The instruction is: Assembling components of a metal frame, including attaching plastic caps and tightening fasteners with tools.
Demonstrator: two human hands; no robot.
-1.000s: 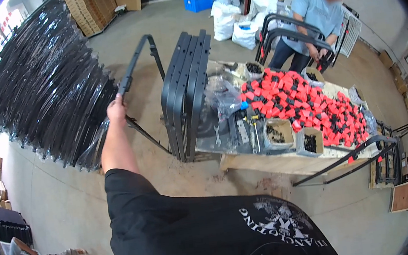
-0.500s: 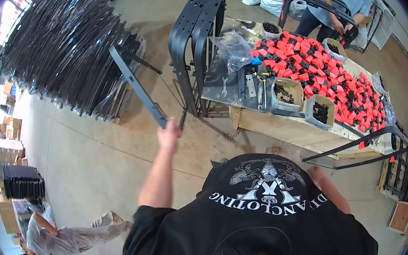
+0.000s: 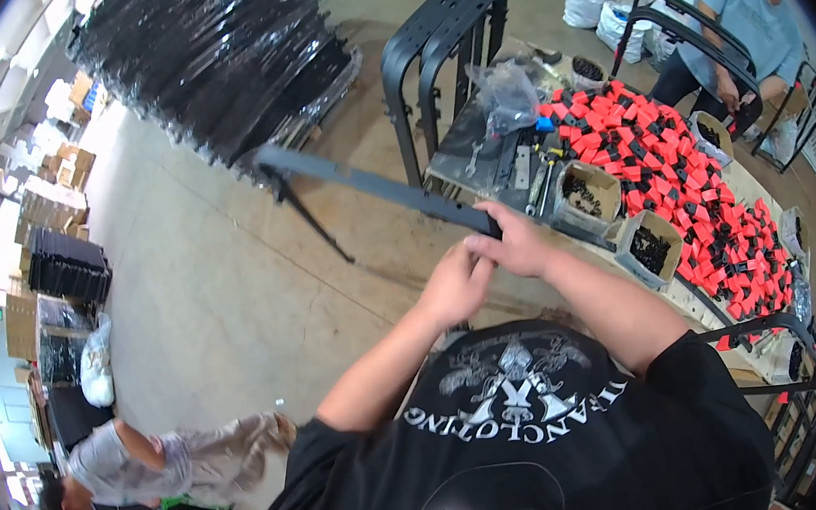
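Out in front of me a bent black metal frame (image 3: pixel 375 188) reaches away to the left, tilted over the floor. My right hand (image 3: pixel 517 239) is closed round the near end of its upper bar. Just to the left, my left hand (image 3: pixel 459 284) is closed and touches the right one at the fingers. It grips the frame's lower near part, mostly hidden beneath the hand. Right of my hands, the workbench (image 3: pixel 567 237) carries a heap of red and black plastic pieces (image 3: pixel 661 176) and a bin of small black parts (image 3: pixel 649 250).
Several curved black frames (image 3: pixel 444 39) stand against the bench's left end. A big wrapped stack of black bars (image 3: pixel 215 65) lies at far left. Wrenches (image 3: pixel 546 184) and a plastic bag (image 3: pixel 509 97) rest on the bench. Co-workers are at far right (image 3: pixel 739 26) and lower left (image 3: pixel 140 462).
My right hand has come up from beside my body onto the frame, next to my left hand. The frame has swung to the right and nearer to level. The view has shifted.
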